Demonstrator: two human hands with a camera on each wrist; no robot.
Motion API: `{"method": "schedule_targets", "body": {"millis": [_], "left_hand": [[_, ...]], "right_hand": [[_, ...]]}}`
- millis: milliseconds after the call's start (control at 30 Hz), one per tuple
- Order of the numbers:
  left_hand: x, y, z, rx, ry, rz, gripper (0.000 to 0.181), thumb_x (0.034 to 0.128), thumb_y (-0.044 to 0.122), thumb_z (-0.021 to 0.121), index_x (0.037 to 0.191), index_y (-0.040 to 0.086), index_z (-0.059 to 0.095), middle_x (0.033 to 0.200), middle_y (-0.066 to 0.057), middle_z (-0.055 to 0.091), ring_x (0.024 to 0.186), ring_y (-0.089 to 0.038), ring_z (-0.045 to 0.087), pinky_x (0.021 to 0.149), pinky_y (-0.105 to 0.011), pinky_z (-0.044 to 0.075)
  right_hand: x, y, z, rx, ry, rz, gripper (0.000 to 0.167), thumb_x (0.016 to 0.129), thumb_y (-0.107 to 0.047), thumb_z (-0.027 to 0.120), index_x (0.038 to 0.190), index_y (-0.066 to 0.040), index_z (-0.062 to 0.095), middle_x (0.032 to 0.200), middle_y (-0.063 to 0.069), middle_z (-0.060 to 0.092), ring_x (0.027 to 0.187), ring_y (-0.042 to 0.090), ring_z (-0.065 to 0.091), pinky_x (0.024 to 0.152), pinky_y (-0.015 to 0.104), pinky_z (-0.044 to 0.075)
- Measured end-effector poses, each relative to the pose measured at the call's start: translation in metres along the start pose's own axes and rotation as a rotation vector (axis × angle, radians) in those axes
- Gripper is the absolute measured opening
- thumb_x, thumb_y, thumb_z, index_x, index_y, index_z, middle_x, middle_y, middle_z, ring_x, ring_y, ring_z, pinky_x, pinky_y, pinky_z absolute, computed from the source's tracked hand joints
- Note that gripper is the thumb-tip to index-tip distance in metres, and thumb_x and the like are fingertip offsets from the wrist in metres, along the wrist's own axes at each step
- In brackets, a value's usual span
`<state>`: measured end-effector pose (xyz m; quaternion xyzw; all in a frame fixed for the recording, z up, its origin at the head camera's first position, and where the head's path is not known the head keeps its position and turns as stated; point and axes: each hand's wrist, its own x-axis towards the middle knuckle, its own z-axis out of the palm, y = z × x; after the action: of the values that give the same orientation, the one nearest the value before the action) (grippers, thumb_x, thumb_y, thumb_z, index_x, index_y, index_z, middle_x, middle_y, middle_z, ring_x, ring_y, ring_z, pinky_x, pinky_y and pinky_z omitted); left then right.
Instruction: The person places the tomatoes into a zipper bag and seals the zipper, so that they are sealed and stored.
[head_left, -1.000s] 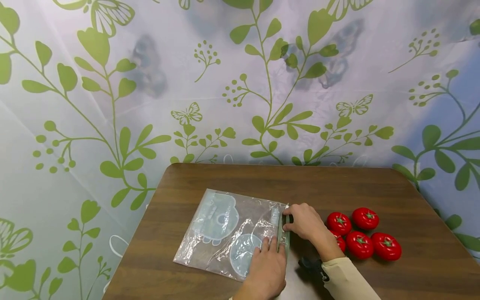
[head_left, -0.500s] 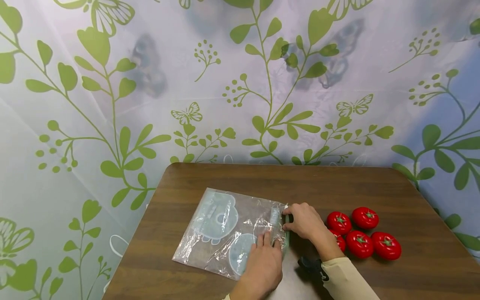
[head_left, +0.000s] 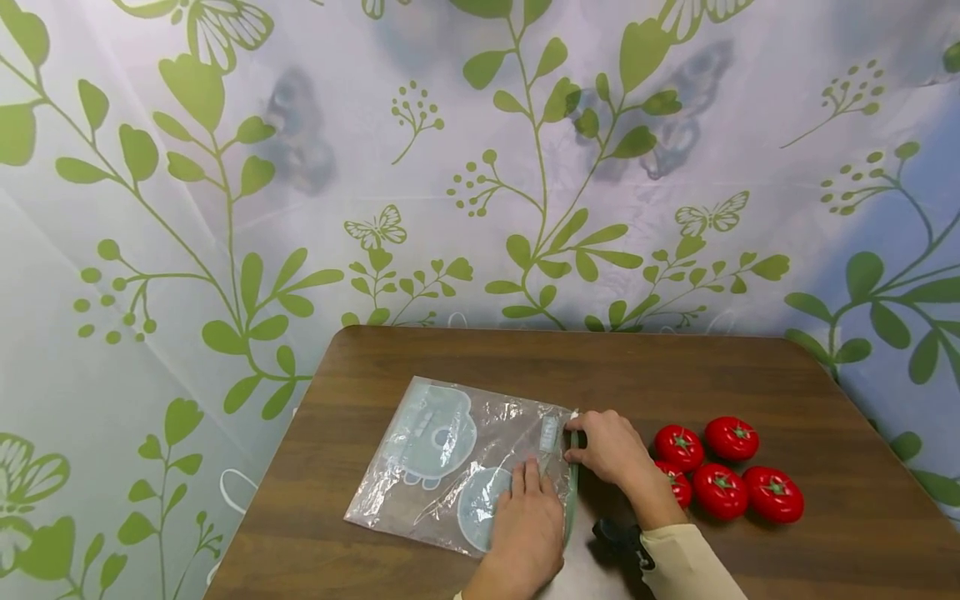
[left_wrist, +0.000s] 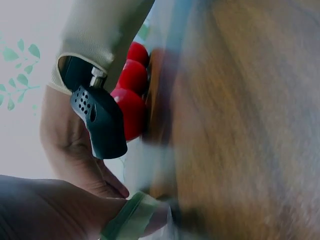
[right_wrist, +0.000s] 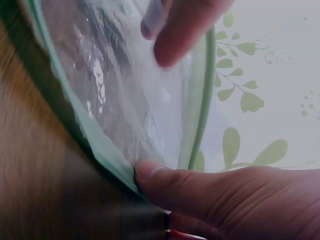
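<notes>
On the bag [head_left: 480, 462] — right grip [head_left: 611, 452] clamped on edge [head_left: 573, 500], left grip [head_left: 527, 523] straight-fingered — print [head_left: 549, 433] illegible.

Bag [head_left: 453, 467], 1 pc: lies on tbl [head_left: 637, 367]; toms [head_left: 720, 492], 5 pcs: sit R of bag; backdrop [head_left: 480, 242]: hangs behind tbl

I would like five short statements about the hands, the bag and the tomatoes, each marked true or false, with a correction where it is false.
The right hand pinches the bag. True.
The bag is fully sealed. False: in the right wrist view its mouth is open.
The head view shows five tomatoes. True.
The tomatoes lie inside the bag. False: they lie on the table, right of the bag.
The left hand touches the bag. True.
</notes>
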<state>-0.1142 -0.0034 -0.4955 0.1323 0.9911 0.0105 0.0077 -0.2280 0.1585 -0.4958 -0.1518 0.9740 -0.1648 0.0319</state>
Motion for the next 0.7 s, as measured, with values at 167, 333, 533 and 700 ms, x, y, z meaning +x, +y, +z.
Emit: {"method": "schedule_targets", "body": {"millis": [167, 333, 533, 700], "left_hand": [[0.003, 0.001, -0.004, -0.056, 0.008, -0.058, 0.080, 0.0838, 0.037, 0.091, 0.148, 0.001, 0.060, 0.166, -0.022, 0.048, 0.150, -0.039, 0.053, 0.117, -0.047, 0.052], [0.006, 0.000, -0.005, -0.091, -0.004, -0.073, 0.093, 0.0790, 0.042, 0.096, 0.152, -0.002, 0.057, 0.170, -0.025, 0.042, 0.153, -0.043, 0.050, 0.120, -0.049, 0.050], [0.012, -0.001, -0.005, -0.040, 0.037, -0.067, 0.101, 0.0733, 0.048, 0.099, 0.150, -0.003, 0.058, 0.166, -0.027, 0.047, 0.149, -0.043, 0.054, 0.118, -0.048, 0.052], [0.019, -0.003, -0.003, -0.068, 0.075, -0.068, 0.107, 0.0662, 0.048, 0.103, 0.147, -0.005, 0.057, 0.162, -0.031, 0.049, 0.145, -0.046, 0.058, 0.116, -0.050, 0.054]], "right_hand": [[-0.003, 0.001, 0.001, -0.002, 0.035, 0.001, 0.040, 0.083, -0.023, 0.096, 0.120, -0.012, 0.084, 0.115, 0.012, 0.082, 0.104, 0.039, 0.076, 0.093, 0.060, 0.062], [-0.004, 0.000, 0.001, 0.010, 0.044, 0.013, 0.042, 0.083, -0.023, 0.096, 0.122, -0.013, 0.083, 0.117, 0.012, 0.082, 0.105, 0.041, 0.076, 0.093, 0.061, 0.061], [-0.002, -0.001, 0.000, 0.034, 0.053, 0.031, 0.044, 0.085, -0.024, 0.095, 0.125, -0.012, 0.082, 0.122, 0.012, 0.081, 0.111, 0.041, 0.076, 0.096, 0.061, 0.061], [-0.004, -0.001, -0.002, 0.055, 0.056, 0.027, 0.042, 0.087, -0.026, 0.094, 0.125, -0.013, 0.083, 0.125, 0.012, 0.081, 0.115, 0.041, 0.075, 0.098, 0.061, 0.060]]}}
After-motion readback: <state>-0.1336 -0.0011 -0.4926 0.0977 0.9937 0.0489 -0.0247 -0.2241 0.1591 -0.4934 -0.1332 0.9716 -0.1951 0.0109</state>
